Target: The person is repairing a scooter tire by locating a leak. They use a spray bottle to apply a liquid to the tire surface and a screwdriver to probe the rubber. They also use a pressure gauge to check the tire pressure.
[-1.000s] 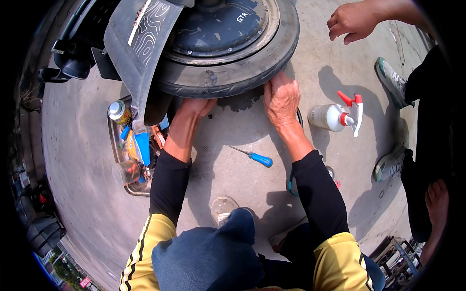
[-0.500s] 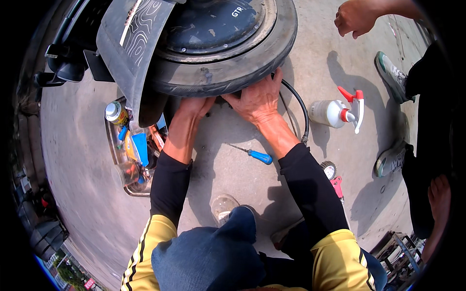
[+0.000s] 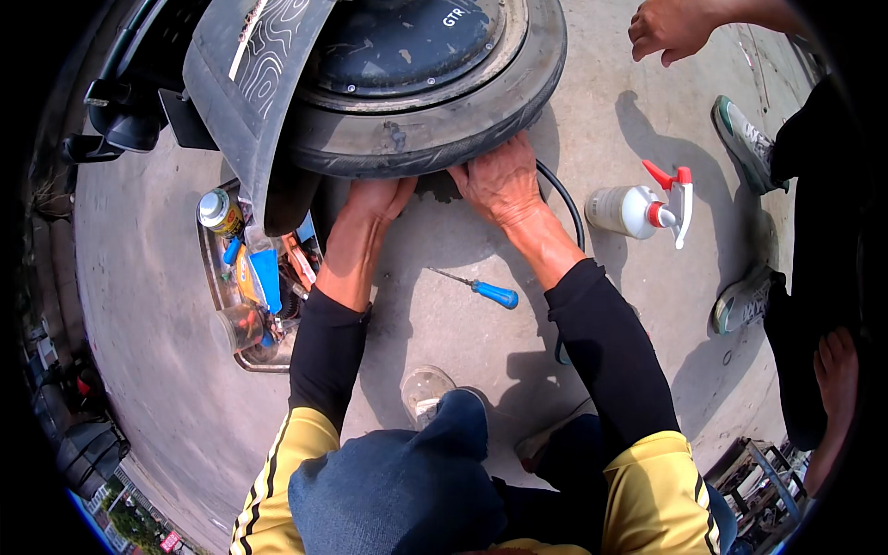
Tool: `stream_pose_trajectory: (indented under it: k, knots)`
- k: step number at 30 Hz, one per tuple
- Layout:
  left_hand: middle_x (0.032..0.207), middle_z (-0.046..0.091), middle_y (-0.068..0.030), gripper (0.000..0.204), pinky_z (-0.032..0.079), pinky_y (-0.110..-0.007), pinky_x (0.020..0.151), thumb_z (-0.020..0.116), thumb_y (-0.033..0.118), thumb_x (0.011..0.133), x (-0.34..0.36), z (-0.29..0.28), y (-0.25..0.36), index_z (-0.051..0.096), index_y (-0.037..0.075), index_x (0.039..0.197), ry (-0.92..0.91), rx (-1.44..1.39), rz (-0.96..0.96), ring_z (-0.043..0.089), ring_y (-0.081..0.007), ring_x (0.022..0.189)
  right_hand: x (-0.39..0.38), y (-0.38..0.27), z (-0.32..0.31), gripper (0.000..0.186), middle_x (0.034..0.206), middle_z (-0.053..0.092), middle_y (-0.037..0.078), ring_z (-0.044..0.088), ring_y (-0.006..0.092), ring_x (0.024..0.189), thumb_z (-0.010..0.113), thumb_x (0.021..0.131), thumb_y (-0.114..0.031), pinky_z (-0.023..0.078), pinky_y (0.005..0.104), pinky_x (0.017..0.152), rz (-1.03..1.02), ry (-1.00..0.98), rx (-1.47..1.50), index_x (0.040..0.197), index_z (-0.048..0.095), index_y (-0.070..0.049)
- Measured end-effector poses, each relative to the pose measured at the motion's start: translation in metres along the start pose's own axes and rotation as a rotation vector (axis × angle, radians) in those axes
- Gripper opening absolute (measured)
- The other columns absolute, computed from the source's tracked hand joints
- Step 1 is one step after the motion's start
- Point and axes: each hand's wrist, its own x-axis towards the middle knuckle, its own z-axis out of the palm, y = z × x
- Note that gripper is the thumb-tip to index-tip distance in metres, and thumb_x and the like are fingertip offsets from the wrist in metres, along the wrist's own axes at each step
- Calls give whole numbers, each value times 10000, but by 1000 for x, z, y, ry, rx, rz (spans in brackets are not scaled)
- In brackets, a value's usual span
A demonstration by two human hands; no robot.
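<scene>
A scuffed black wheel (image 3: 407, 139) with a dark hub cover (image 3: 407, 55) hangs at top centre, beside a grey fender (image 3: 240, 111). My left hand (image 3: 375, 199) is curled under the tyre's lower edge, its fingertips hidden; what it holds I cannot make out. My right hand (image 3: 495, 180) is closed on the tyre's underside, fingertips partly hidden. Beside it a black hose (image 3: 566, 203) curves down. Between my forearms lies a blue-handled screwdriver (image 3: 490, 292).
A tray (image 3: 268, 367) of cans and tools lies left. A white spray bottle (image 3: 618, 211) with red trigger lies right. Another person's legs (image 3: 805, 157), shoes (image 3: 740, 139) and hand (image 3: 675, 28) are at the right. A metal frame (image 3: 758, 481) stands lower right.
My right hand has shifted leftward along the tyre's underside since a second ago, then slightly back right. The black hose now shows beside it. The other person's hand moved slightly.
</scene>
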Motion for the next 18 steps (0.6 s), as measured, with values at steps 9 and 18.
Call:
stream_pose_trajectory:
  k: [9, 18]
  knots:
    - [1420, 682, -74, 360, 534, -371, 1111, 682, 204, 1080, -2, -7, -1, 634, 81, 1415, -44, -35, -7, 636, -210, 1308, -3, 10, 6, 317, 1083, 774, 185, 718, 415, 1060, 807, 840, -185, 541, 501, 1025, -11, 27, 5, 1116, 782, -32]
    - [1483, 649, -72, 546, 327, -474, 1306, 661, 44, 966, -49, -9, -4, 556, 64, 1502, -99, 189, 218, 558, -250, 1434, -21, -34, -83, 698, 1623, 442, 308, 478, 468, 1479, 730, 984, -206, 376, 559, 1245, 43, -405, -242, 1575, 462, 50]
